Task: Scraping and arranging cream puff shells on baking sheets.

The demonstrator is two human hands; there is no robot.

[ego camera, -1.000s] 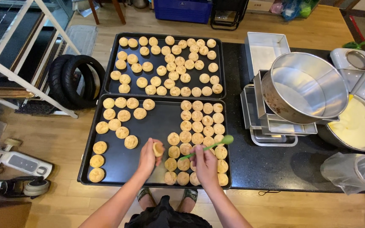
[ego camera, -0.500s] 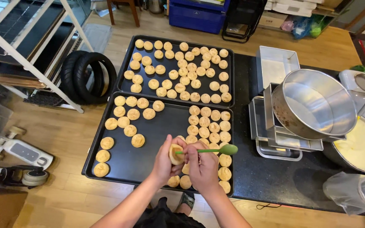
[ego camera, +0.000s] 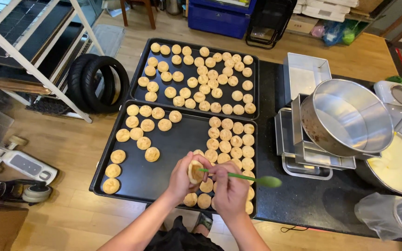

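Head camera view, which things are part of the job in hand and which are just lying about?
In use: left hand holding a small pastry; right hand with a green spoon; near tray of pastries; bowl of cream.

Lying about: tyres, blue crate, plastic bag.

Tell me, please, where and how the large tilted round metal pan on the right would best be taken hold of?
Probably by the raised upper rim of the round metal pan, coming from above and the right. It leans tilted on the stacked rectangular tins with its open side facing up, so the rim is free there, while its lower edge rests against the tins. The cream bowl sits close beside it, so keep clear of it.
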